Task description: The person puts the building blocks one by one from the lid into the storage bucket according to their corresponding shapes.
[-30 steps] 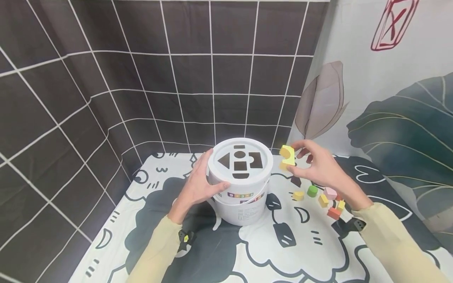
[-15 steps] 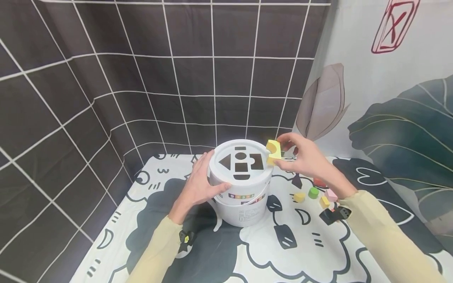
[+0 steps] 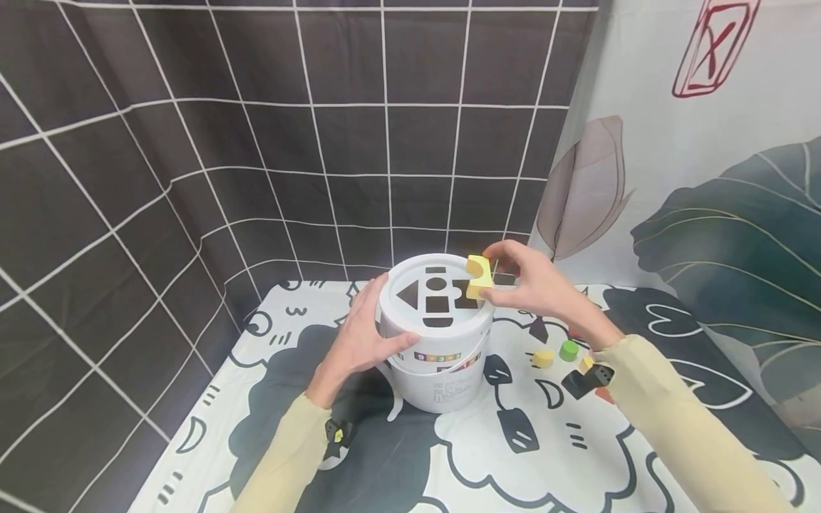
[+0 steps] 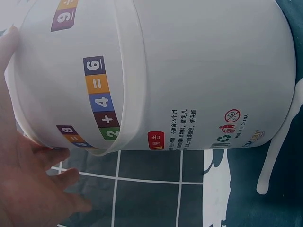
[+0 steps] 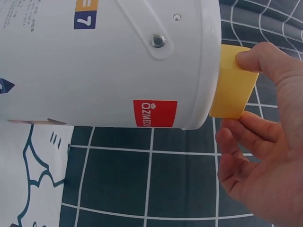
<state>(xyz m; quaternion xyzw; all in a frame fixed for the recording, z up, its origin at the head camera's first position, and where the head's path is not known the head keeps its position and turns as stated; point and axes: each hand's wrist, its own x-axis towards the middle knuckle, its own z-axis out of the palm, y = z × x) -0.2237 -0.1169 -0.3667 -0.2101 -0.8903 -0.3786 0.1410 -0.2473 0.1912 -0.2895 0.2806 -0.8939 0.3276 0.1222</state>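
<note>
Nearest, on the cartoon-printed tabletop cloth [image 3: 449,456], left hand [image 3: 359,340] still wrapped against the side of the white plastic shape-sorter bucket [image 3: 442,370], fingers curved round its wall, unchanged over the last second. Beyond it, right hand [image 3: 532,288] now carried in from the right with the yellow arch-notched wooden block [image 3: 477,276] pinched between thumb and fingertips, brought from clear of the bucket to just over the right edge of the white lid with cut-out shapes [image 3: 417,313], close to the matching hole. Loose small coloured blocks [image 3: 555,353] left lying further right, so probably lining up for insertion, block not yet in.
</note>
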